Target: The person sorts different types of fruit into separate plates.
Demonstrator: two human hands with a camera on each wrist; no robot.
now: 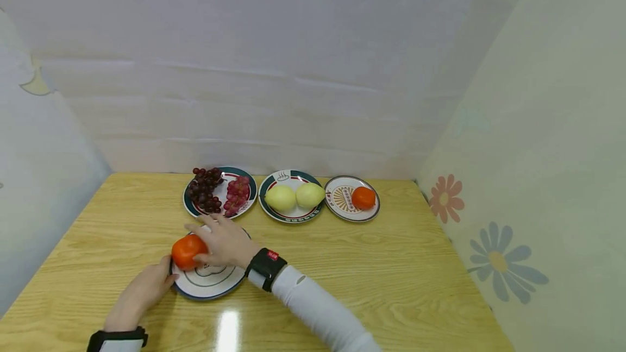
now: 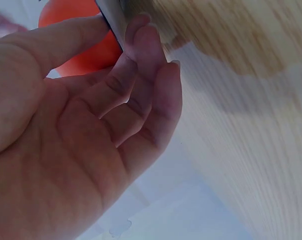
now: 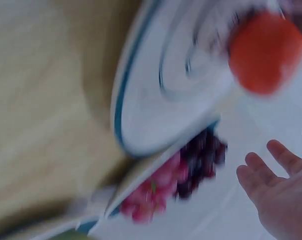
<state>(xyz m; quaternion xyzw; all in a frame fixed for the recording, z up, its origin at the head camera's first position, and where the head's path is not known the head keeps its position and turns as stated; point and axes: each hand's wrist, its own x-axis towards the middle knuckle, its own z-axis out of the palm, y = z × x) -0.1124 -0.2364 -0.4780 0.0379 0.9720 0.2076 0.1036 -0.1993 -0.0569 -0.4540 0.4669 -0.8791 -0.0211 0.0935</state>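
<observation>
A white plate [image 1: 211, 281] with a dark blue rim lies at the left front of the table. On its left side sits a round orange-red fruit [image 1: 186, 252], perhaps a persimmon or tomato. My left hand [image 1: 146, 289] pinches the plate's left edge, thumb above and fingers beneath, as the left wrist view shows in the left hand [image 2: 91, 115]. Over the plate, close to the fruit, is my right hand [image 1: 226, 240]. In the right wrist view the fingers of the right hand [image 3: 285, 190] are spread, with a gap between them and the fruit [image 3: 265, 52].
Behind stands a plate [image 1: 249, 184] with dark grapes [image 1: 205, 189] and pink grapes [image 1: 237, 195]. Beside it, another plate [image 1: 293, 216] bears two yellow-green pears [image 1: 310, 195]. A smaller plate [image 1: 337, 200] at the right holds another orange-red fruit [image 1: 363, 198]. Pale walls enclose the wooden table [image 1: 342, 265].
</observation>
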